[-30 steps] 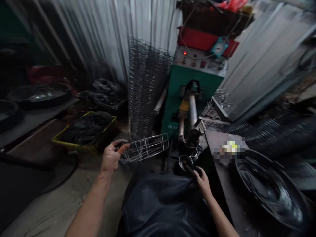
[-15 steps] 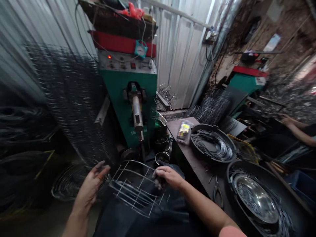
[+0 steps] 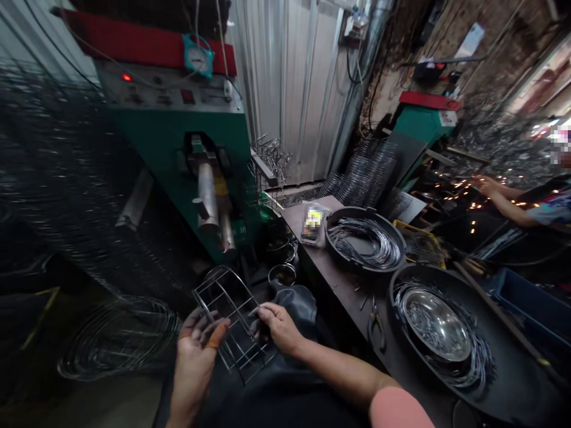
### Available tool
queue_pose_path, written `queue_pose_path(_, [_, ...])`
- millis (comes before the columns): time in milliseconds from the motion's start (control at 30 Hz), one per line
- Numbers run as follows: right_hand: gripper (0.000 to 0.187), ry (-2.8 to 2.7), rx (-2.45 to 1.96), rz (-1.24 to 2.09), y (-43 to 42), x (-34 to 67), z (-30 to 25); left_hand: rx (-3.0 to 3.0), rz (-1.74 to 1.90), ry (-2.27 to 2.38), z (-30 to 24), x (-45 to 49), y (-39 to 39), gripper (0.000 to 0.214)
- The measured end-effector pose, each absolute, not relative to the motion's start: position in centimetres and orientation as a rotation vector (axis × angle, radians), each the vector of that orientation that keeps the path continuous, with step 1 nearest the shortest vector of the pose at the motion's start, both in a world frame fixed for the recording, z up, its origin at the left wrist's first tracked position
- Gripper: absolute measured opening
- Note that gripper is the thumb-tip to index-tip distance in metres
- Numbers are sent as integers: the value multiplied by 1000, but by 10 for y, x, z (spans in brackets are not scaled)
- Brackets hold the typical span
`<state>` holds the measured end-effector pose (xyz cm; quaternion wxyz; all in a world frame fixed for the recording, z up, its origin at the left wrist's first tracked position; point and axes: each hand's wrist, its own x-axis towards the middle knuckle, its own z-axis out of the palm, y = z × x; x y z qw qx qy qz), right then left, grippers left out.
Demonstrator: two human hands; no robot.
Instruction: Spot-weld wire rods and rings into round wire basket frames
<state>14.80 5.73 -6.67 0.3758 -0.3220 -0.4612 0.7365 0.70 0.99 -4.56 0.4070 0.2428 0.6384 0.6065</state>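
A bent wire rack (image 3: 235, 310) of thin metal rods is held tilted over my lap, in front of the green machine. My right hand (image 3: 279, 327) pinches its right side between thumb and fingers. At its left side is my left hand (image 3: 198, 342), its fingers curled around the wires and an orange cover on its thumb. Beyond the rack, the green machine's metal electrode arms (image 3: 209, 199) stick out toward me, one above the other. Dark cloth covers my lap below the rack.
Right of me, a bench (image 3: 328, 270) bears a round black tray (image 3: 397, 264) of wire pieces and pliers (image 3: 376, 331). A larger black tray (image 3: 513, 362) holds a steel bowl (image 3: 459, 333). Coiled wire (image 3: 111, 342) lies at left. Sparks fly by a co-worker's hands (image 3: 488, 185).
My left hand has moved right and closed on the rack, which has turned and tilted. The view has swung right. Sparks now show near the co-worker.
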Motion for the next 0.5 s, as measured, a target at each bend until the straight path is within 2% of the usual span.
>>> queue_pose_path(200, [44,-1118,-849,1879,60,160,-85,609,1403,1644,-59,11,14,67])
queue_pose_path(500, [48,-1167,-894,2004,64,163,-100,502,1344,1519,-62,16,9,86])
